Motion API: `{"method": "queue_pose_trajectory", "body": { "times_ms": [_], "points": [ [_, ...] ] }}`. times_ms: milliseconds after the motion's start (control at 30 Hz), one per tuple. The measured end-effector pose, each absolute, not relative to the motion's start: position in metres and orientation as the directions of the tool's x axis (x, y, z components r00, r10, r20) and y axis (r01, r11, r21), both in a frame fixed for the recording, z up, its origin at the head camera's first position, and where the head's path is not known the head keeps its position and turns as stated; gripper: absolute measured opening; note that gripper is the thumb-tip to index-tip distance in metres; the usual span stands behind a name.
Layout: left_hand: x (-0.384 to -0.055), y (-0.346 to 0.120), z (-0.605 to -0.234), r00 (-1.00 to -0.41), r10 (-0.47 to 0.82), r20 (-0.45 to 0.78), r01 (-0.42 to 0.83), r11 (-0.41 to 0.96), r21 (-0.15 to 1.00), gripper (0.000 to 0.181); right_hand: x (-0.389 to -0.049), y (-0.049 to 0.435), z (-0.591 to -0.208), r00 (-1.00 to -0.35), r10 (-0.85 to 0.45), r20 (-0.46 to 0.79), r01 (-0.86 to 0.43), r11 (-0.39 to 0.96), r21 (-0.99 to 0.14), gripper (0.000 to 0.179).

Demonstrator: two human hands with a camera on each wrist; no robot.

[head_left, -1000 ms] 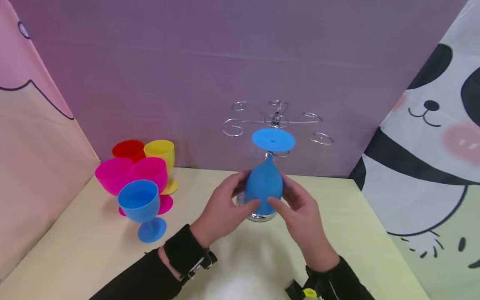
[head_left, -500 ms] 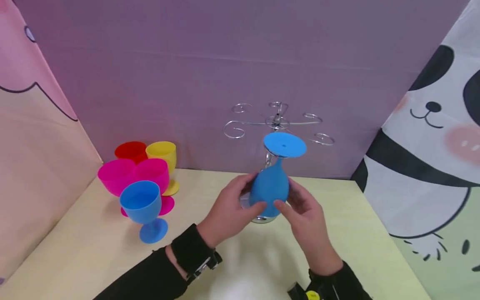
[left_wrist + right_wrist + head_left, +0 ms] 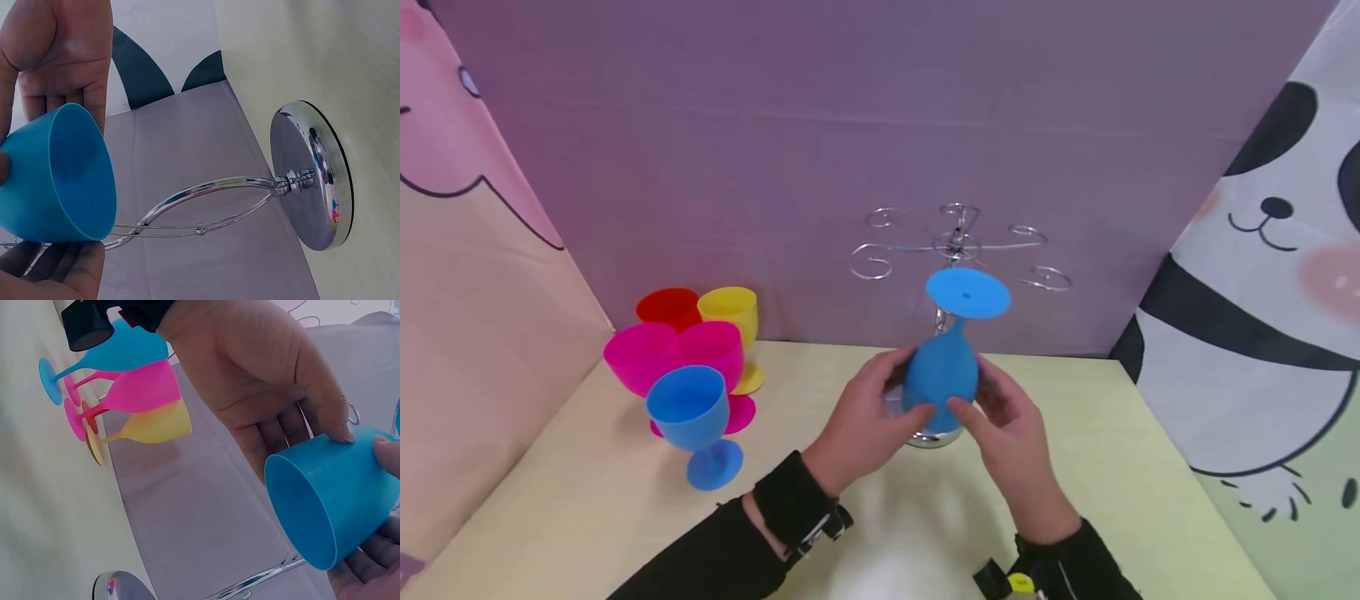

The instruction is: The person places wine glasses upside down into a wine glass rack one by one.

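My left hand (image 3: 868, 421) and my right hand (image 3: 1011, 437) hold a blue plastic goblet (image 3: 942, 379) upside down between them. The fingers wrap its sides, and both thumbs press on the near face of the bowl. Its round foot points up, just in front of a chrome glass rack (image 3: 957, 243) with curled wire arms. In the left wrist view the bowl's open mouth faces down toward the rack's round base (image 3: 303, 194). The foot hides the front wire curl in the head view.
Several goblets stand upright at the left: a blue one (image 3: 688, 408), pink ones (image 3: 711, 350), a red one (image 3: 667, 307) and a yellow one (image 3: 733, 312). A purple backdrop (image 3: 790, 167) rises behind the pale table (image 3: 850, 550).
The goblet has moved right with both hands, its foot shifting from left of the rack's post to slightly right of it. In the last half second it has hardly moved.
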State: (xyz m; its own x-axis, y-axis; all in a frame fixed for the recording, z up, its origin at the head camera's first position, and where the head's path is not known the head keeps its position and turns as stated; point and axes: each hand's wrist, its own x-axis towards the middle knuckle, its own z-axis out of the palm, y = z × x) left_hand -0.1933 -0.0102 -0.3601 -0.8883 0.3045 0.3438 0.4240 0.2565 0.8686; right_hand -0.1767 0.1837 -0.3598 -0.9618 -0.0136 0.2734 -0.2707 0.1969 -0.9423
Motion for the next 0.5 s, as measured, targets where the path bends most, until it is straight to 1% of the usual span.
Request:
{"method": "queue_pose_trajectory", "body": {
  "times_ms": [300,500],
  "points": [
    [-0.1941,-0.0087,-0.3623,-0.900,0.291,0.325,0.404,0.272,0.874,0.073,-0.1783,0.1842,-0.3637,-0.970,-0.004,0.242,-0.238,0.183,-0.954,0.064],
    [-0.1924,-0.0101,-0.3639,-0.909,0.275,0.314,0.389,0.281,0.877,0.071,-0.1793,0.1841,-0.3677,-0.969,-0.009,0.247,-0.244,0.188,-0.951,0.065]
  ]
}}
